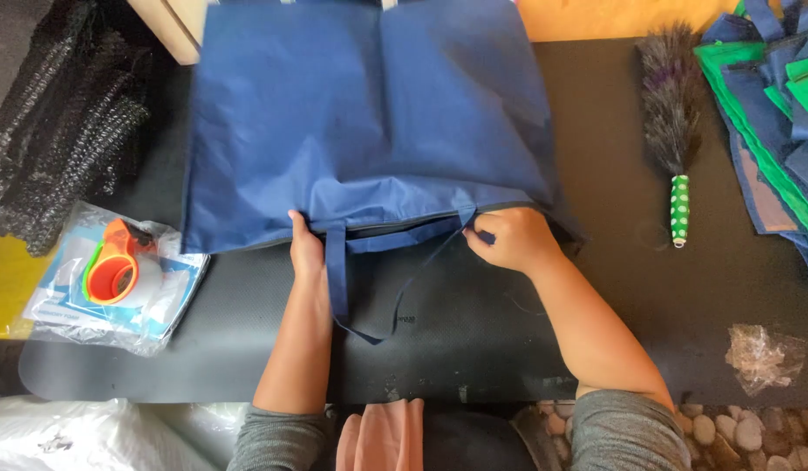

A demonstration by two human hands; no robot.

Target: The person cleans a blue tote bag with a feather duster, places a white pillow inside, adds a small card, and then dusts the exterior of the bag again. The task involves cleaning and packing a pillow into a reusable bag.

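Navy bag [369, 122], both hands' fingers [487, 237] pinching hem

**Navy bag on a black mat**

The bag [369, 113] in front of you is plain navy blue, and its strap [337, 279] is the same navy. It lies on a black mat [613, 288]. To your near left sits an orange tape dispenser [114, 262] with a lime green edge, on a clear plastic packet [116, 301] showing pale blue and white. Far left is black netting [64, 113] with a grey sheen. Far right, the brush [671, 96] has dark purplish-grey bristles and a green handle [679, 208] with white polka dots. Beside it, the pile of bags [774, 96] mixes bright green and navy. Your sleeves [626, 432] are grey.
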